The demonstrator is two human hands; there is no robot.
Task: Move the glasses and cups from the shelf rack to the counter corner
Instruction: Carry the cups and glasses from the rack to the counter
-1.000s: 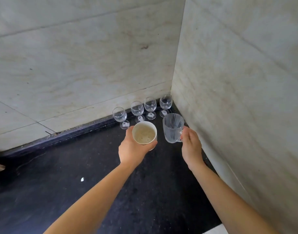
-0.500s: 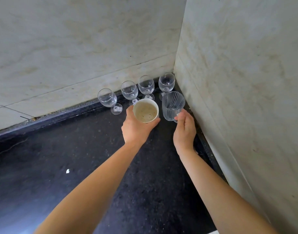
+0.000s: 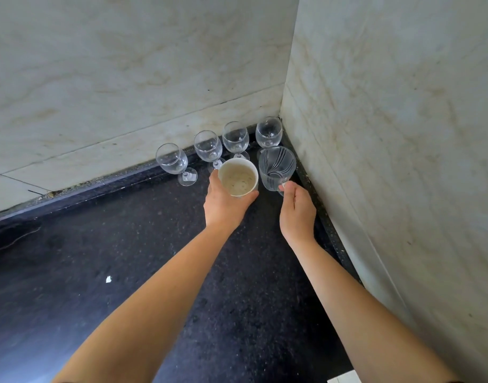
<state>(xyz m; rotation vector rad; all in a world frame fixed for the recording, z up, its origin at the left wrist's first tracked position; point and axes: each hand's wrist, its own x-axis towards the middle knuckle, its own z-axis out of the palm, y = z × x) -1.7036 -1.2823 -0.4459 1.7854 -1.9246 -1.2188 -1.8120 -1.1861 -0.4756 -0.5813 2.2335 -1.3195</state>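
A white cup [image 3: 238, 176] with a speckled inside is gripped from the near side by my left hand [image 3: 226, 203], low over the black counter [image 3: 126, 258]. Just right of it stands a clear ribbed glass mug [image 3: 276, 168], and my right hand [image 3: 297, 210] holds its handle. Both sit close to the wall corner. Behind them several stemmed wine glasses stand in a row along the back wall, from the leftmost wine glass [image 3: 173, 163] to the wine glass in the corner [image 3: 268, 132]. I cannot tell whether cup and mug touch the counter.
Pale marble walls meet at the corner [image 3: 285, 106], closing off the back and the right side. A small white speck [image 3: 108, 279] lies on the counter to the left. A light tile edge [image 3: 345, 378] shows at the bottom right.
Both hands have carried the cup and the mug further toward the corner and lower, closer to the row of wine glasses. The view has tilted down.
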